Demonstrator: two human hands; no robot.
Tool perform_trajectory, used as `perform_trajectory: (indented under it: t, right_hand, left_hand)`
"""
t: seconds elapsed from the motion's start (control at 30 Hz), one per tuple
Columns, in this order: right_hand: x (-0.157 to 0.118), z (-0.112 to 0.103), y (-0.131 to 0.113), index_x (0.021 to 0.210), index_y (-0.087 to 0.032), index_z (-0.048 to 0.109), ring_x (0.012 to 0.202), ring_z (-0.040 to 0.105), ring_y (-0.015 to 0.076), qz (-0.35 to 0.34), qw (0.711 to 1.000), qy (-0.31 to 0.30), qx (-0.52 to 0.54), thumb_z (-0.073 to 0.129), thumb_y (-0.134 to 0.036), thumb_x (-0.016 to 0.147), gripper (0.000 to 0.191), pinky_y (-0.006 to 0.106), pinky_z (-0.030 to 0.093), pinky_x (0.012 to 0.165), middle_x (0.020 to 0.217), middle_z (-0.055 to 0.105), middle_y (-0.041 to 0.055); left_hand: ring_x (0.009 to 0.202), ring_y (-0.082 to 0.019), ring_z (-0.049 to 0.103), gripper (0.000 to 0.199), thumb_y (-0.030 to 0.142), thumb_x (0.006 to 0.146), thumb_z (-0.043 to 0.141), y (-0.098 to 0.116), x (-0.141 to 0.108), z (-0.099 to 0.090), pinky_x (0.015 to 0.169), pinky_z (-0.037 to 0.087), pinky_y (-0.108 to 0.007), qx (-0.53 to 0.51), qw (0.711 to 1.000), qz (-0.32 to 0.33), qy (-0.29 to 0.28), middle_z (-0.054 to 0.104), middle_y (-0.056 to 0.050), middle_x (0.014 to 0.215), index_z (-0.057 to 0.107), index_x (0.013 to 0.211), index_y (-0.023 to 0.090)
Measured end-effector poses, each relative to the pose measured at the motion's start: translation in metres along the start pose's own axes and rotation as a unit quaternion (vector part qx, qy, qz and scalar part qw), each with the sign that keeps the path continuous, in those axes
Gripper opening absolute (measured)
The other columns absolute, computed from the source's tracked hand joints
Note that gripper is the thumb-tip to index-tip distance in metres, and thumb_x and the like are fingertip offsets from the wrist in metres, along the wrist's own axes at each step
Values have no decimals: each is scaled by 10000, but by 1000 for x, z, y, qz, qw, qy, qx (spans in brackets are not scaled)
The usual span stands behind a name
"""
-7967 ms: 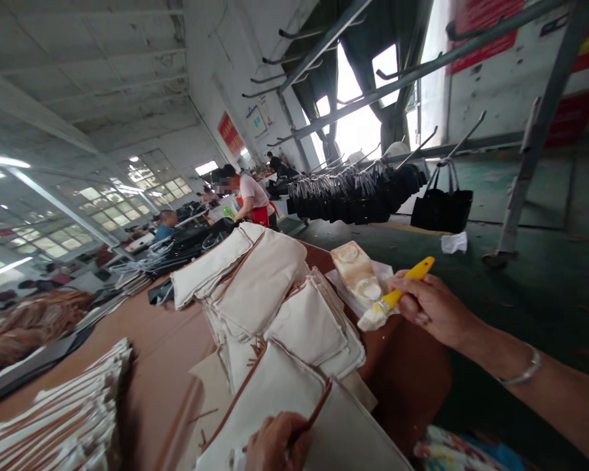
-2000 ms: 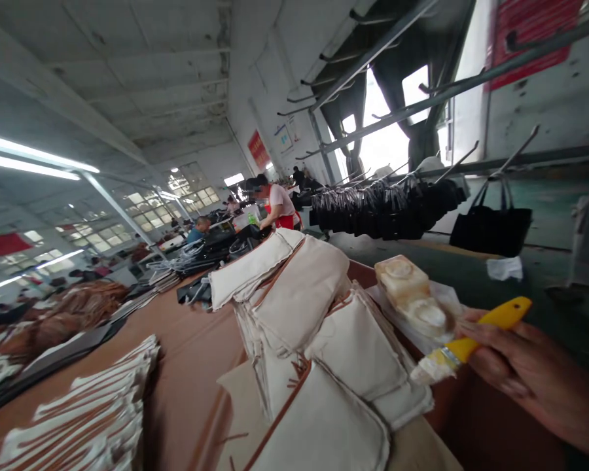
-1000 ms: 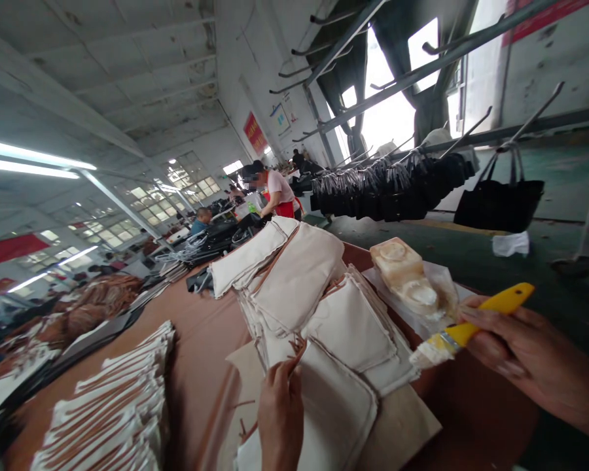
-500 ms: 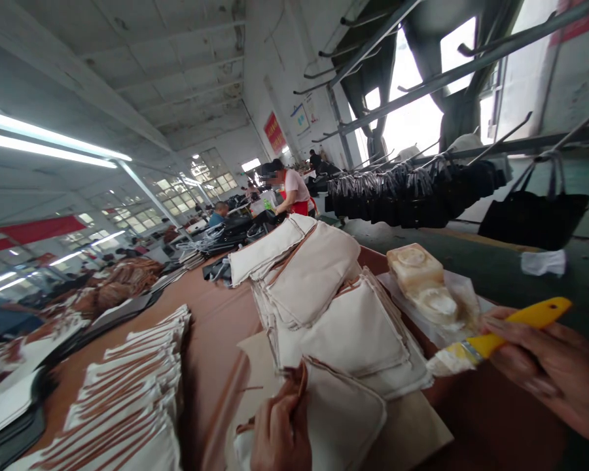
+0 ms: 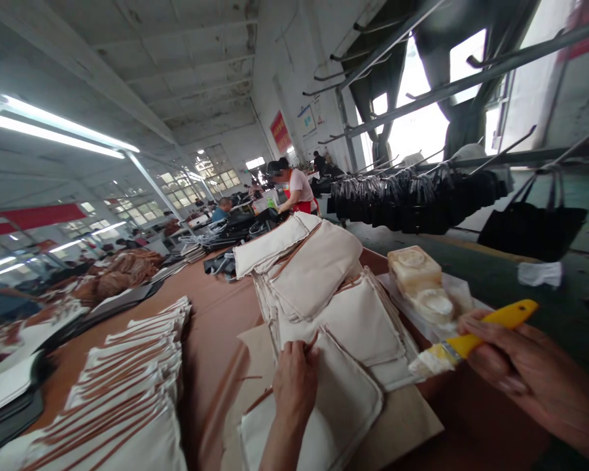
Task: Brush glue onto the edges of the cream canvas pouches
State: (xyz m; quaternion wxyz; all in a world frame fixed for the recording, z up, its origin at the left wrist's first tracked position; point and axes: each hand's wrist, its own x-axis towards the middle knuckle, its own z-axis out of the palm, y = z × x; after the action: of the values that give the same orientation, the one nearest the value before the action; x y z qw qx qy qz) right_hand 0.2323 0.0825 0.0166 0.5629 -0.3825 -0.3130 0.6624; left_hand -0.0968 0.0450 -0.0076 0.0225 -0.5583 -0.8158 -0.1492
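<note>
My right hand is closed round the yellow handle of a flat paintbrush. Its bristles are coated in a whitish paste and hover beside the right edge of the stacked cream fabric panels. My left hand pinches the brown-edged top of a nearer cream fabric panel, which lies over a beige sheet; the fingertips are partly hidden. Just beyond the brush stands a paste-crusted plastic container with an opening of white paste.
A row of overlapping cream panels with brown edges lies at left on the brown tabletop. Black bags hang from a metal rack at right. Beyond the table, a person in a red apron stands working.
My left hand has moved up and slightly right, still at the panel's brown edge. My right hand has shifted left with the brush, bringing its bristles nearer the stack.
</note>
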Motion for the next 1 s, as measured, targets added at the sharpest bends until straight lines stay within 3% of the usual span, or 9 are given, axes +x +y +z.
perform_trajectory:
  t: [0.17,0.3,0.43,0.53,0.67,0.83,1.0]
  right_hand:
    - [3,3,6,714,-174,563,368,248,46,13,998,-44,50,787,-397,795,326,172,218,364,446,342,-58]
    - [11,18,12,829,-179,578,398,241,44,23,993,-96,60,750,-376,842,262,173,177,387,489,373,-70]
    - [21,38,15,824,-169,545,375,233,44,-12,992,-122,7,728,-418,840,310,176,147,367,475,382,-84]
    - [25,51,15,836,-172,526,358,232,44,-30,989,-144,-25,708,-443,838,327,174,132,362,456,384,-95]
    - [23,62,14,817,-178,508,360,209,52,-58,980,-171,-78,662,-468,855,331,186,137,370,428,333,-110]
    - [26,63,15,818,-170,536,430,353,90,-128,946,-202,-218,613,-463,899,313,207,258,410,495,397,-69]
    - [31,58,9,816,-177,553,469,371,113,-194,928,-171,-268,584,-425,919,270,231,289,440,521,397,-54]
  left_hand:
    - [974,-296,589,213,383,851,571,5,22,7,829,385,-398,-18,999,-34,-25,668,-110,945,619,894,180]
    - [760,-218,604,171,318,795,607,2,27,4,691,396,-308,-116,988,-21,-98,661,-45,757,674,844,168]
    - [649,-145,536,261,362,802,588,4,16,1,595,383,-237,-227,962,10,-150,599,8,689,724,884,155]
    - [676,-132,506,327,437,795,602,12,-1,-5,631,401,-235,-305,938,31,-160,589,4,783,738,928,171]
    - [749,-152,512,298,452,771,661,29,-20,-16,688,399,-249,-405,891,47,-199,543,-4,791,741,845,175]
    - [783,-160,508,275,428,795,654,46,-30,-29,709,386,-251,-442,861,67,-242,519,-11,805,725,841,166]
    - [742,-138,470,294,454,821,637,47,-31,-26,691,377,-240,-445,853,91,-257,452,10,764,714,812,170]
